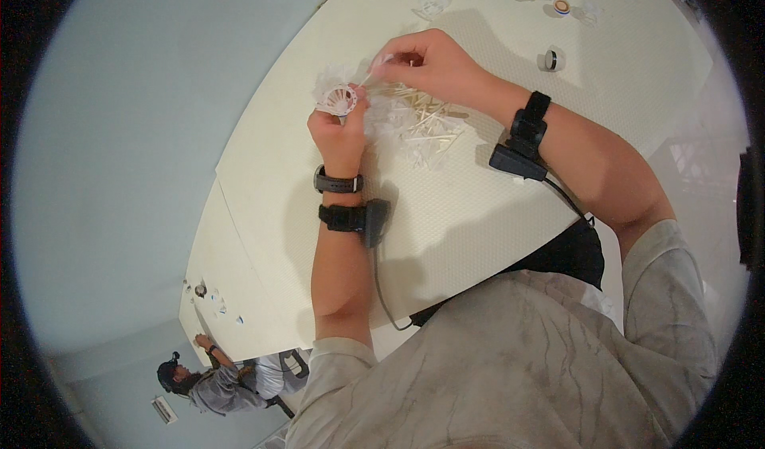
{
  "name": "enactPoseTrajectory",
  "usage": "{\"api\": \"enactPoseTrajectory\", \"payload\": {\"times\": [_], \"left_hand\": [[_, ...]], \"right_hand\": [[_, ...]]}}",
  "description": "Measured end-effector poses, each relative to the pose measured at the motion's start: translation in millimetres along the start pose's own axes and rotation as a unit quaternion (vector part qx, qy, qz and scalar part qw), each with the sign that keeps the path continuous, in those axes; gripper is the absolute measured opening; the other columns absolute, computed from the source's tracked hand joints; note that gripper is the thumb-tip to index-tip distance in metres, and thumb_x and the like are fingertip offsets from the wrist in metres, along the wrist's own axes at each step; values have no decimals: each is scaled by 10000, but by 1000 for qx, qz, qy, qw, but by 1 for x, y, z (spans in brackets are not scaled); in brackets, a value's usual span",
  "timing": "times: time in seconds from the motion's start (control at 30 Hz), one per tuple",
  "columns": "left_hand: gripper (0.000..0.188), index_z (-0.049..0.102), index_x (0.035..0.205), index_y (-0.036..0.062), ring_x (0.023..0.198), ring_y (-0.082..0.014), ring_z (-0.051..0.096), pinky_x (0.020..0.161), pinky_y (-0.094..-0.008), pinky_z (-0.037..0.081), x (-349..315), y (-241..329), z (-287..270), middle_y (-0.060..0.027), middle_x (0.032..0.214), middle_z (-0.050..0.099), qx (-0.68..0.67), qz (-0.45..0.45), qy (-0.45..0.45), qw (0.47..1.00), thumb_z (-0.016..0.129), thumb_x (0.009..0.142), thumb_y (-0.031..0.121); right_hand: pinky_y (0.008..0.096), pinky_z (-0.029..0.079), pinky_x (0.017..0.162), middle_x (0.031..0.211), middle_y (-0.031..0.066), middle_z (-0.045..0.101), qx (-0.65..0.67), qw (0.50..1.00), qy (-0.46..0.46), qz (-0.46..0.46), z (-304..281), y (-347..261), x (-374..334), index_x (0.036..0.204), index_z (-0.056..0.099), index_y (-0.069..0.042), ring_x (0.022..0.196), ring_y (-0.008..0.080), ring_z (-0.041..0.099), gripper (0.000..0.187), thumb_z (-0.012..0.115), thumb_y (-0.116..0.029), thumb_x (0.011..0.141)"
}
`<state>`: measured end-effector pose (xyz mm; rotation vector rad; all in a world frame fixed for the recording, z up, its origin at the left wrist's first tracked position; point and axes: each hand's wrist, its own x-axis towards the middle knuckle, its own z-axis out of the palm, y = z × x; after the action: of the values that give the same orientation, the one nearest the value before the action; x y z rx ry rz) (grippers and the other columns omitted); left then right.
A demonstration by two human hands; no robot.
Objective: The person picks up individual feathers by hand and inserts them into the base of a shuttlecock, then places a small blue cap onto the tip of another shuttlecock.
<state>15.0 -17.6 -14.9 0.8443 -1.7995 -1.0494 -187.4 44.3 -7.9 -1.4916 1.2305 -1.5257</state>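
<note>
My left hand [339, 134] is closed around a white round piece with a ring-shaped rim and several slots or ribs [338, 99], held up above the table. Just to the right, my right hand [422, 65] pinches a thin pale stick [367, 78]; its lower end is close to the ring, and I cannot tell whether the two touch. Under and beside my hands lies a loose heap of thin cream-coloured sticks [430, 118] mixed with crumpled clear plastic film [390, 126].
A pale plastic piece [433, 5] lies at the far side of the white table [430, 218]. Small round caps [562, 6] and a white cylinder with a black band [553, 59] stand far right. Cables hang from my wrist straps. Another person [211, 385] sits at lower left.
</note>
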Motion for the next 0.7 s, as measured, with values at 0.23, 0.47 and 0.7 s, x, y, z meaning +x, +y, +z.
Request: {"api": "enactPoseTrajectory", "payload": {"times": [0.23, 0.47, 0.7], "left_hand": [[152, 710, 1019, -13, 864, -132, 674, 789, -285, 532, 1, 4, 3, -67, 965, 736, 38, 44, 64, 996, 751, 927, 101], [137, 711, 993, 7, 844, -107, 642, 775, -271, 518, 3, -2, -4, -34, 931, 725, 140, 107, 23, 984, 775, 901, 86], [134, 703, 983, 0, 829, -102, 634, 765, -266, 514, 4, -7, -6, -29, 919, 719, 163, 111, 3, 980, 767, 907, 89]], "right_hand": [[231, 454, 651, 852, -14, 684, -23, 999, -25, 32, 3, -1, 1, 1088, 746, -57, 724, 58, 550, 226, 759, -202, 915], [261, 459, 571, 767, 42, 670, 0, 998, -16, 53, 3, -3, 1, 996, 730, -11, 626, 94, 549, 337, 782, -329, 898], [251, 438, 542, 710, 19, 642, 51, 996, -3, 68, 2, -7, 2, 955, 730, -1, 596, 68, 519, 292, 759, -289, 924]]}}
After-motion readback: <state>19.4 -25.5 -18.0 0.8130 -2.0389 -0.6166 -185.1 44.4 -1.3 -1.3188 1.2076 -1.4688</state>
